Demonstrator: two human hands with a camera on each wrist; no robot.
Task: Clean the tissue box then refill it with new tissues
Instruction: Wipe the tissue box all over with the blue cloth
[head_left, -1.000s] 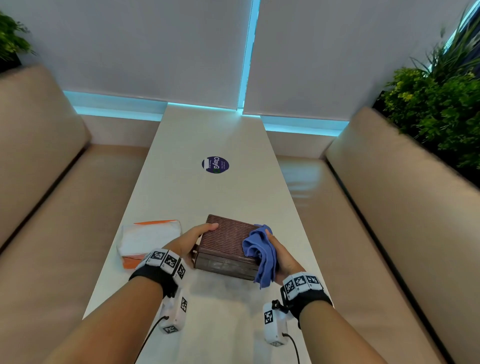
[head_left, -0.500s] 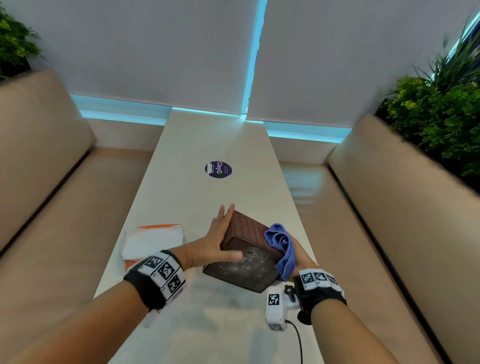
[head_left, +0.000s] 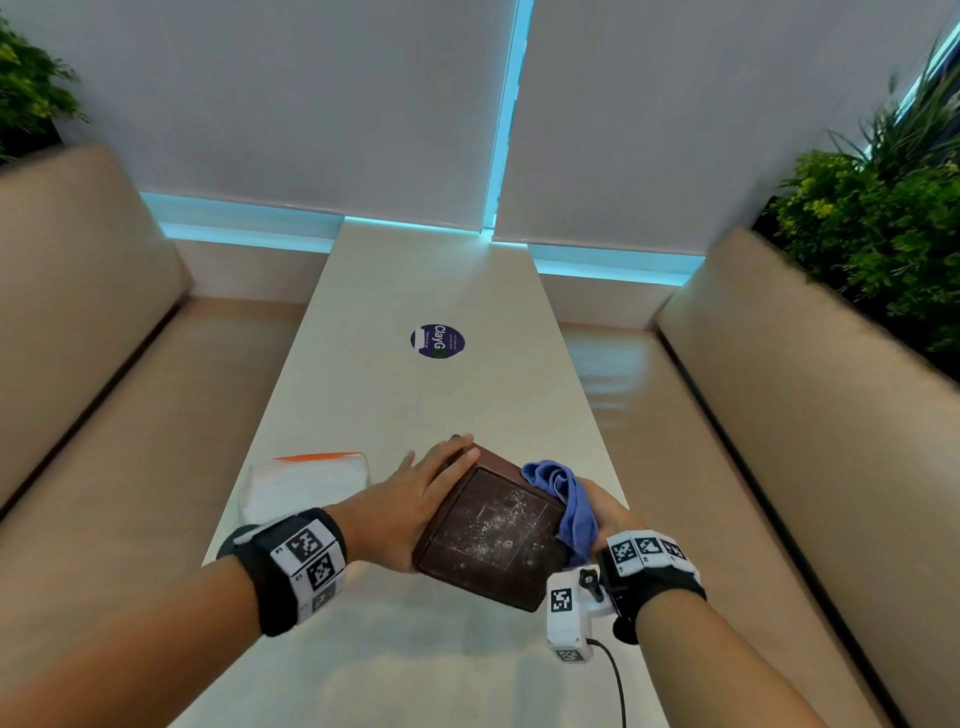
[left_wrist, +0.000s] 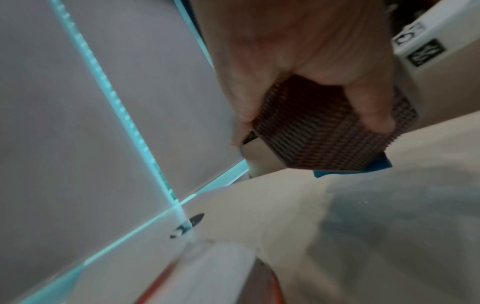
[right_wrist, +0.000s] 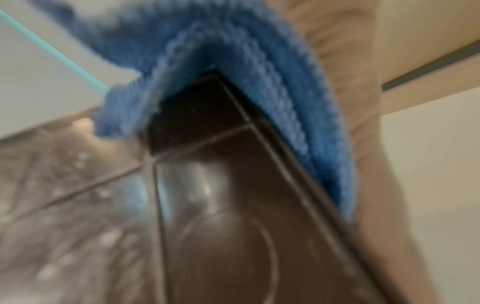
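One box held tipped between two hands above the table.
The box (head_left: 491, 530) is gripped by the left hand (head_left: 410, 501), fingers curled over its woven side; one cloth (head_left: 563, 499) is pressed against it by the right hand (head_left: 605, 512). One tissue pack (head_left: 306, 480) is seen on the table (head_left: 415, 291).

A round purple sticker (head_left: 437, 341) on the table (head_left: 363, 395) reads "ClayG"; its smaller print is illegible.
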